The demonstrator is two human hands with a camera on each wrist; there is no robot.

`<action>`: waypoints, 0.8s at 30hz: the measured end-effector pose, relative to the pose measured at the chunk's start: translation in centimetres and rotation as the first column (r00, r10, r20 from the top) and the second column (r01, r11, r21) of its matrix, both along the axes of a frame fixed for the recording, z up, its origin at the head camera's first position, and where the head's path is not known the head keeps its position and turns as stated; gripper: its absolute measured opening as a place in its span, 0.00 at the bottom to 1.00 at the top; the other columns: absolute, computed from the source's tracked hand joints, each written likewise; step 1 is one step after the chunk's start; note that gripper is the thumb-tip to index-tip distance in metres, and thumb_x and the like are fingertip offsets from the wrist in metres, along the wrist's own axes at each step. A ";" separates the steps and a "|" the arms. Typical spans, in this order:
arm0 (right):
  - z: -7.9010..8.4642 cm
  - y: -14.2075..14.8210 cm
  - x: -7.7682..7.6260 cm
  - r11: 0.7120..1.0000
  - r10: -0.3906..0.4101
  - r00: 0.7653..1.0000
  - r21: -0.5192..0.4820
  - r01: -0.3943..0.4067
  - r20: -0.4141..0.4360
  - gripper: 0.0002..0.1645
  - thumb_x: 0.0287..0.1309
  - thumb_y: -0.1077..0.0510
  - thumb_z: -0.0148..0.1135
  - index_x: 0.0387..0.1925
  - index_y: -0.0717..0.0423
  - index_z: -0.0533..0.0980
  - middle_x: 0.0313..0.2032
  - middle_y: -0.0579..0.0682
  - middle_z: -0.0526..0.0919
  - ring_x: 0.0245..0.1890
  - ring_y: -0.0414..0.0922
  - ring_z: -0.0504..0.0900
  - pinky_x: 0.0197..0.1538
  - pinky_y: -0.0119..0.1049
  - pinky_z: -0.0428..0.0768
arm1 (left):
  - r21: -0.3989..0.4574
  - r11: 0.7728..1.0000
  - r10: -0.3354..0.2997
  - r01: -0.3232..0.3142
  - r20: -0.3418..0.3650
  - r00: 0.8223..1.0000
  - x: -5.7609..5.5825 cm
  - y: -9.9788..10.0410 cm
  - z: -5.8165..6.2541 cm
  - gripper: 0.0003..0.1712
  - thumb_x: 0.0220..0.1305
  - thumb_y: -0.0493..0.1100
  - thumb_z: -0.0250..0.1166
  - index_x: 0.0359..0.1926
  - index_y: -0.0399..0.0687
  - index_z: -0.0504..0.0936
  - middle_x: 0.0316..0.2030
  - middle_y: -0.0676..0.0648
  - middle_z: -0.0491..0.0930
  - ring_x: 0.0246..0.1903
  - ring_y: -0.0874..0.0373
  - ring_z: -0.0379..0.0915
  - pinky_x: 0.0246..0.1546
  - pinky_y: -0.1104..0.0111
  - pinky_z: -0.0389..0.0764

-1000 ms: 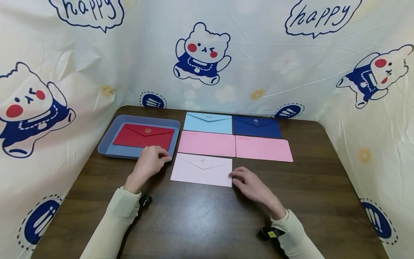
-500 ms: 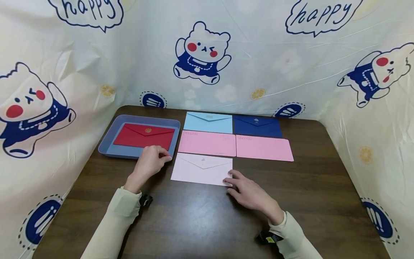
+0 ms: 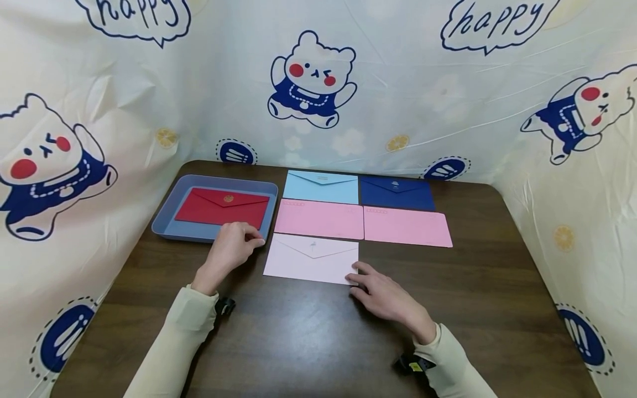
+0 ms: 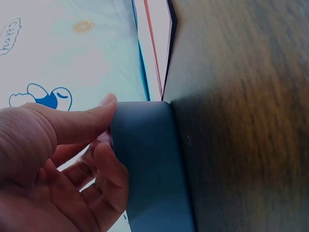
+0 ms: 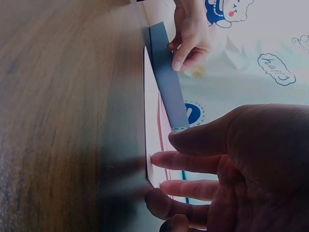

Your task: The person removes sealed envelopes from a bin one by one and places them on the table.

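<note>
At the near right corner of the blue-grey tray point(image 3: 164, 224), my left hand point(image 3: 230, 251) pinches the rim; in the left wrist view the thumb lies at the rim's edge with the other fingers curled beneath. A red envelope point(image 3: 219, 207) with a gold seal lies inside this tray. My right hand point(image 3: 385, 293) has its fingers spread, fingertips on the right end of a pale pinkish-white envelope point(image 3: 308, 265) lying flat on the table. That same envelope point(image 5: 150, 106) appears edge-on in the right wrist view, with fingertips resting on its surface.
Behind the pale envelope lie two pink envelopes point(image 3: 318, 219) side by side. Farther back are a light blue envelope point(image 3: 320, 192) and a dark blue envelope point(image 3: 396, 197). A printed curtain point(image 3: 398, 83) surrounds the wooden table point(image 3: 308, 342) on the far side and both flanks.
My right hand has shifted slightly left, its fingers opening out from the pale envelope's right edge onto its surface. The left hand stays at the tray's corner, and the envelopes keep their places.
</note>
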State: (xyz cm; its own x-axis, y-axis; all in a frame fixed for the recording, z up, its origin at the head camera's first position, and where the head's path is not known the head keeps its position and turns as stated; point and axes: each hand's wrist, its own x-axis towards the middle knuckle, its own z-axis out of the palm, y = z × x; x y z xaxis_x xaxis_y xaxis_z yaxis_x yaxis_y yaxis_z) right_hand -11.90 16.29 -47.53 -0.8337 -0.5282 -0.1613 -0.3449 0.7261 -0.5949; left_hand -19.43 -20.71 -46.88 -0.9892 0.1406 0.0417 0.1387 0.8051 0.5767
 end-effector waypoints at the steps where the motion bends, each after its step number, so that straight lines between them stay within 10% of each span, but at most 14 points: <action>1: 0.0 0.0 0.0 1.000 0.000 1.000 -0.001 0.000 0.001 0.21 0.76 0.59 0.61 0.65 0.62 0.80 0.72 0.63 0.69 0.66 0.59 0.77 0.66 0.59 0.74 | -0.001 1.000 0.000 0.000 0.000 1.000 0.0 0.0 0.0 0.13 0.60 0.36 0.79 0.46 0.38 0.92 0.42 0.37 0.87 0.43 0.42 0.80 0.45 0.49 0.85; 24: 0.2 0.3 0.3 0.999 -0.033 0.999 -0.007 0.033 0.013 0.22 0.75 0.62 0.61 0.66 0.62 0.79 0.74 0.63 0.67 0.69 0.61 0.73 0.66 0.62 0.72 | 0.001 1.000 0.006 -0.006 -0.002 1.000 0.1 0.1 0.0 0.11 0.60 0.36 0.79 0.45 0.38 0.92 0.42 0.38 0.87 0.43 0.41 0.80 0.45 0.48 0.84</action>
